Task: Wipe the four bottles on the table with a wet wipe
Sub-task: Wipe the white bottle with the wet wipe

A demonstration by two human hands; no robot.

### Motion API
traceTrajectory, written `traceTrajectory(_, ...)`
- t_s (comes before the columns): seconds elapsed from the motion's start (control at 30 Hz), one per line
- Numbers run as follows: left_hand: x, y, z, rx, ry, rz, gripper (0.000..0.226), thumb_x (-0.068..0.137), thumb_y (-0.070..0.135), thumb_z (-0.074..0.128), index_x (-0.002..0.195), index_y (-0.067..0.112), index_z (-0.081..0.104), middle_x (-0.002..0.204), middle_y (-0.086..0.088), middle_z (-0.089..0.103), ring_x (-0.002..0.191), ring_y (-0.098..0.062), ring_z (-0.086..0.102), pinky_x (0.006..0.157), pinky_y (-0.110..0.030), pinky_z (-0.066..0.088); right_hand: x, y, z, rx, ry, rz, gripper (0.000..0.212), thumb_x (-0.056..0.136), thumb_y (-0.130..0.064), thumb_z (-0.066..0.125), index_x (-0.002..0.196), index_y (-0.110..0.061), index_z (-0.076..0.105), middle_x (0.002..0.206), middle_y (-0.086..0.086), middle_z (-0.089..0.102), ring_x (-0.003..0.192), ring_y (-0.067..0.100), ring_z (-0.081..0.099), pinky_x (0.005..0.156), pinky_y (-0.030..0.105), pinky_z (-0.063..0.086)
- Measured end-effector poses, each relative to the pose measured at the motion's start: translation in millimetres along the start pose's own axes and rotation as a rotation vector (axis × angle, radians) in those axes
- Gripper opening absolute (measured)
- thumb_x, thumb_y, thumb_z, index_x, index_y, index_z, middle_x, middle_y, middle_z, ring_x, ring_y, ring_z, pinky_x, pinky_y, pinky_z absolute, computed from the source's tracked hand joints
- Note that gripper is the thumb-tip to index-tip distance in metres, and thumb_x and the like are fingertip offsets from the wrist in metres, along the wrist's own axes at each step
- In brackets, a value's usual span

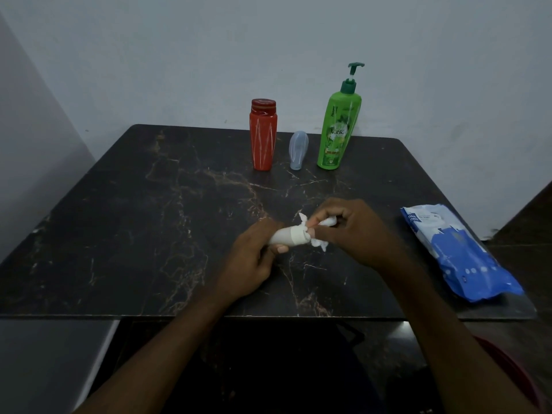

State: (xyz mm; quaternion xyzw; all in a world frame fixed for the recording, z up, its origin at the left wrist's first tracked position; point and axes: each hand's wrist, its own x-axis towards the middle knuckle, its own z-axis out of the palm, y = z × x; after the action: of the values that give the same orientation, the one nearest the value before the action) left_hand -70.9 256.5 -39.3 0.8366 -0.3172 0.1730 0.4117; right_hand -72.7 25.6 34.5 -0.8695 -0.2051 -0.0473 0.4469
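Left hand (pixel 254 258) grips the white bottle (pixel 288 236) near the table (pixel 119 234) front; right fingers (pixel 328 222) pinch the wipe (pixel 319 242) against its cap. Red (pixel 263 135), grey (pixel 298 150), green (pixel 339 127) bottles stand behind, seemingly unwiped.

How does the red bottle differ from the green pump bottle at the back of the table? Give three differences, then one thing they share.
The red bottle is shorter; the green pump bottle stands taller. The red one has a flat screw cap, the green one a pump head. The red one bears white streaks, the green one a printed label. Both stand upright, untouched, on the dark table.
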Motion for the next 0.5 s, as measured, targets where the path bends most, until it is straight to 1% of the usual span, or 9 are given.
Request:
traceTrajectory(0.07, 1, 1, 0, -0.004, -0.004, 0.006, 0.019, 0.097, 0.018, 0.063, 0.114, 0.01, 0.063, 0.1, 0.0, 0.063, 0.085, -0.015, 0.057, 0.073, -0.025, 0.045, -2, 3, -1, -0.016, -0.022, -0.01, 0.013, 0.078, -0.012, 0.079, 0.084, -0.022, 0.074, 0.111, -0.011, 0.064, 0.105, 0.002, 0.061, 0.089, 0.018, 0.048)
traceTrajectory(0.1, 1, 1, 0, -0.004, -0.007, 0.006, 0.019, 0.098, 0.019, 0.063, 0.114, 0.01, 0.063, 0.1, 0.001, 0.062, 0.085, -0.015, 0.057, 0.073, -0.025, 0.044, -2, 3, -1, 0.0, -0.032, -0.008, 0.012, 0.078, -0.011, 0.078, 0.085, -0.02, 0.074, 0.116, -0.01, 0.065, 0.11, 0.002, 0.06, 0.092, 0.02, 0.048)
traceTrajectory(0.13, 1, 1, 0, -0.004, -0.007, 0.004, 0.019, 0.098, 0.02, 0.063, 0.114, 0.01, 0.063, 0.099, 0.001, 0.062, 0.084, -0.015, 0.056, 0.073, -0.026, 0.045, -1, 3, -1, 0.027, -0.04, -0.007, 0.012, 0.079, -0.009, 0.078, 0.085, -0.018, 0.074, 0.115, -0.008, 0.068, 0.109, 0.002, 0.062, 0.093, 0.021, 0.049)
traceTrajectory(0.2, 1, 1, 0, -0.012, 0.0, -0.005, 0.019, 0.098, 0.021, 0.062, 0.114, 0.01, 0.063, 0.099, 0.001, 0.063, 0.084, -0.014, 0.057, 0.071, -0.028, 0.046, -1, 1, 2, 0.042, -0.014, 0.008, 0.011, 0.08, -0.008, 0.077, 0.086, -0.017, 0.076, 0.1, -0.005, 0.074, 0.096, 0.003, 0.067, 0.086, 0.019, 0.052)
traceTrajectory(0.23, 1, 0, 0, -0.017, 0.005, -0.008, 0.019, 0.098, 0.021, 0.062, 0.114, 0.01, 0.063, 0.099, 0.001, 0.063, 0.084, -0.015, 0.057, 0.071, -0.03, 0.047, -2, 0, 4, 0.026, 0.024, 0.021, 0.011, 0.08, -0.009, 0.077, 0.086, -0.018, 0.077, 0.094, -0.006, 0.074, 0.089, 0.002, 0.068, 0.081, 0.017, 0.051)
traceTrajectory(0.3, 1, 0, -1, -0.028, 0.02, -0.017, 0.02, 0.098, 0.021, 0.063, 0.115, 0.01, 0.063, 0.099, 0.0, 0.064, 0.084, -0.016, 0.059, 0.071, -0.034, 0.048, -6, 0, 7, -0.021, 0.094, 0.032, 0.012, 0.081, -0.013, 0.077, 0.09, -0.02, 0.077, 0.087, -0.01, 0.072, 0.082, -0.003, 0.066, 0.074, 0.01, 0.046)
traceTrajectory(0.37, 1, 0, 0, -0.032, 0.019, -0.028, 0.02, 0.099, 0.021, 0.063, 0.115, 0.01, 0.063, 0.099, 0.0, 0.064, 0.085, -0.017, 0.059, 0.071, -0.036, 0.048, -10, -3, 9, -0.035, 0.125, 0.04, 0.02, 0.082, -0.016, 0.077, 0.1, -0.023, 0.074, 0.086, -0.016, 0.068, 0.082, -0.009, 0.062, 0.073, 0.004, 0.043)
traceTrajectory(0.43, 1, 0, 0, -0.027, 0.003, -0.016, 0.019, 0.099, 0.02, 0.063, 0.115, 0.01, 0.063, 0.099, 0.0, 0.063, 0.084, -0.017, 0.059, 0.071, -0.034, 0.048, -8, -7, 9, -0.037, 0.155, 0.054, 0.028, 0.082, -0.018, 0.077, 0.108, -0.024, 0.07, 0.091, -0.017, 0.067, 0.085, -0.01, 0.061, 0.076, 0.003, 0.043)
traceTrajectory(0.5, 1, 1, 0, -0.022, -0.002, -0.009, 0.019, 0.098, 0.021, 0.063, 0.115, 0.011, 0.063, 0.099, 0.0, 0.063, 0.084, -0.015, 0.058, 0.071, -0.03, 0.048, -5, -11, 9, -0.073, 0.16, 0.036, 0.021, 0.084, -0.016, 0.075, 0.105, -0.016, 0.073, 0.094, -0.008, 0.068, 0.081, -0.005, 0.061, 0.076, 0.003, 0.041)
